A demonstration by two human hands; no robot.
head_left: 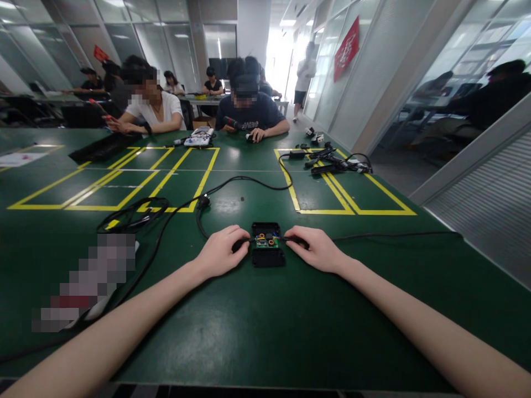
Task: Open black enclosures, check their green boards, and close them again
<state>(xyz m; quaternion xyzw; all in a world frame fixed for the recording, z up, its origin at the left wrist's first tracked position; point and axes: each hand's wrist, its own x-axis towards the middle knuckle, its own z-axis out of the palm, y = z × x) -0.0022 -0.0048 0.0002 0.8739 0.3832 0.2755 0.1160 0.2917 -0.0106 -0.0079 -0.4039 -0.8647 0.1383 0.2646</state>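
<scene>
Lying well to the left of the green circuit board [262,243], toward the near side of the green worktop [232,337], is a pixelated flat item [93,279] whose kind cannot be told. Beyond it, left of and farther back than the board, rests a black tray [102,148]; a coiled black cable [131,213] with a yellow tag sits nearer than the tray. Behind and left of the board, a black plug [203,201] ends the plug lead [201,225], which curves to the left hand [222,250]. That hand, just beside the board's left end, has thumb and fingers pinched on the lead. The board, with its copper-wound ring coils, lies between the rear half-shell [265,226] and the front half-shell [269,258] of a black casing. Just beside the board's right end, the right hand [313,249] pinches the output cable [398,235], which runs away rightward over the worktop. Behind and right of the board, black power adapters [324,169] lie heaped with their cords across yellow tape [352,207].
</scene>
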